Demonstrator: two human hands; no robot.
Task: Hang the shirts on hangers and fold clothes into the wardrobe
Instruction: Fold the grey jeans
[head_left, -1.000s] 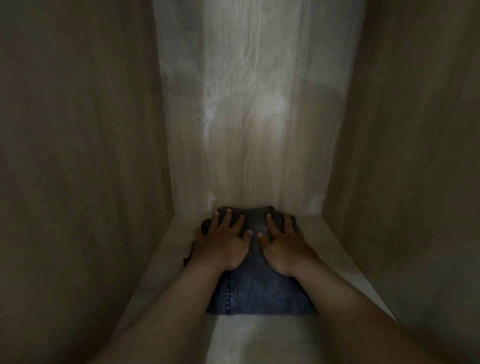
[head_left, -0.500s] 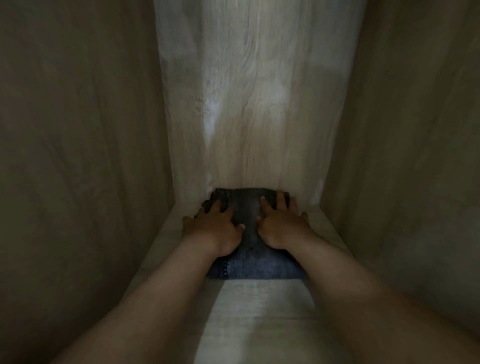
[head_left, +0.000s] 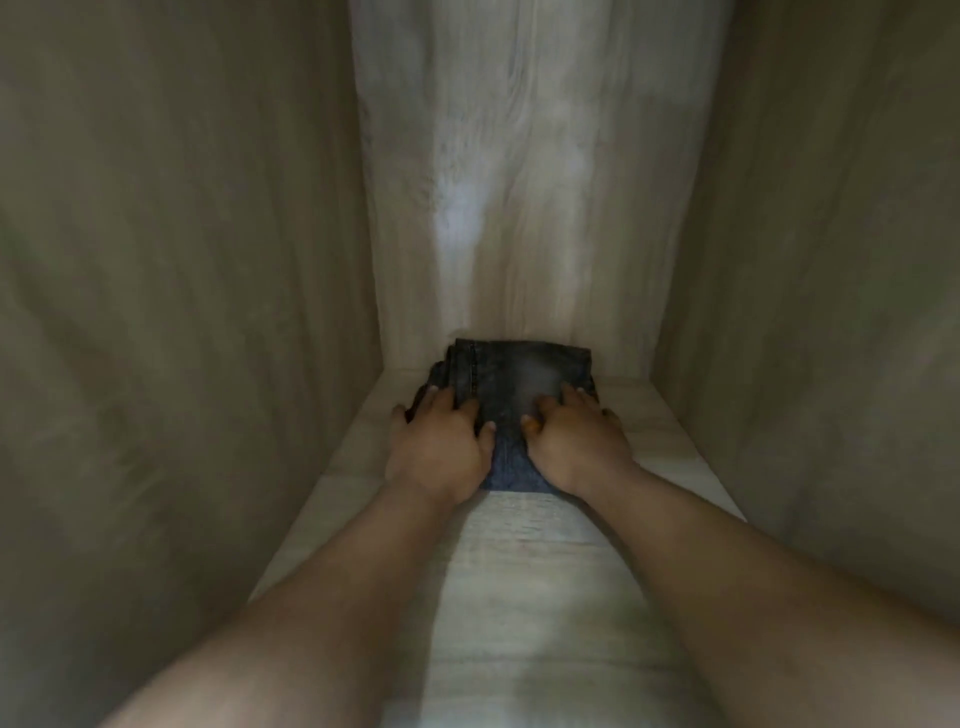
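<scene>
Both hands are laid flat on a folded pair of dark jeans (head_left: 519, 384), and nothing is gripped. The left hand (head_left: 439, 447) is pressed on the left part of the bundle with its fingers stretched forward and slightly spread, the outer ones reaching over the bundle's left edge. The right hand (head_left: 574, 441) is pressed on the right part in the same manner, its thumb turned inward toward the left thumb, with a narrow strip of denim seen between the two. Whether the fingertips are curled over the sides cannot be told.

The jeans are placed on the wardrobe shelf (head_left: 519, 597), at its far end, with the far edge of the bundle at or just before the back panel (head_left: 519, 182) (contact cannot be confirmed). A stitched seam is seen running along the upper left of the fold, and a paler, worn patch is seen near the middle. No label, brand or writing can be read on the cloth.

The shelf is of pale wood-grain board. It is enclosed by a left side panel (head_left: 182, 312) and a right side panel (head_left: 805, 312) of a similar, darker-lit grain. The light is dim, and a faint bright patch is seen on the back panel.
</scene>
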